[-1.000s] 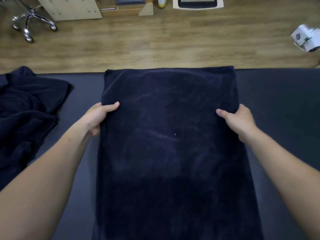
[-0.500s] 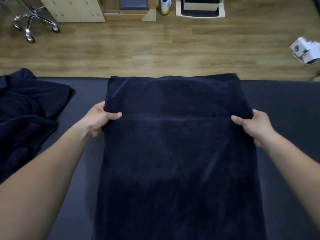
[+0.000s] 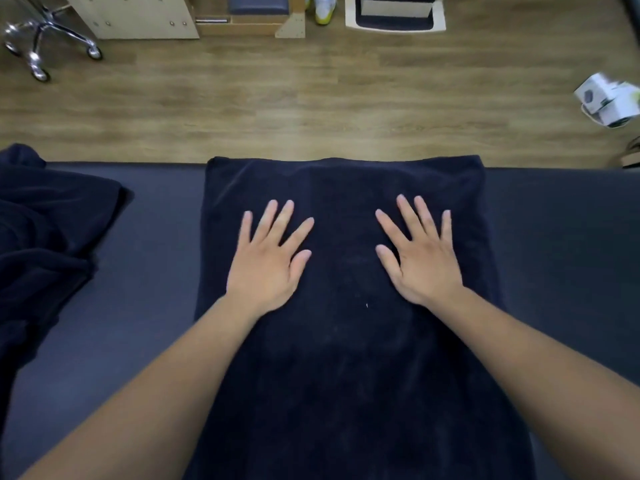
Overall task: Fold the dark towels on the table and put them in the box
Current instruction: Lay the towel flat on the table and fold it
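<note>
Wooden floor (image 3: 311,109) fills the upper part of the frame, and below it a dark grey table (image 3: 162,244) runs from edge to edge; on the table, in the middle of the picture, lies a dark towel (image 3: 346,358), spread flat, its far edge at the table's far edge and its near part running out of the bottom of the frame. Both hands lie palm down on the towel's upper half; the left hand (image 3: 268,263) sits left of centre with its fingers straight and spread apart, and the right hand (image 3: 424,263) sits right of centre in the same way, fingers splayed and flat on the cloth; neither hand holds anything, and the two are near each other but not touching. At the left edge of the frame a second dark towel (image 3: 45,237) lies crumpled in a heap on the table, well apart from the flat one. On the floor in the upper left stands a chrome chair base (image 3: 45,36) on castors; beside it is pale wooden furniture (image 3: 138,15); a white and yellow shoe (image 3: 323,6) shows at the top centre; small white boxes (image 3: 609,102) lie at the right edge, blurred.
</note>
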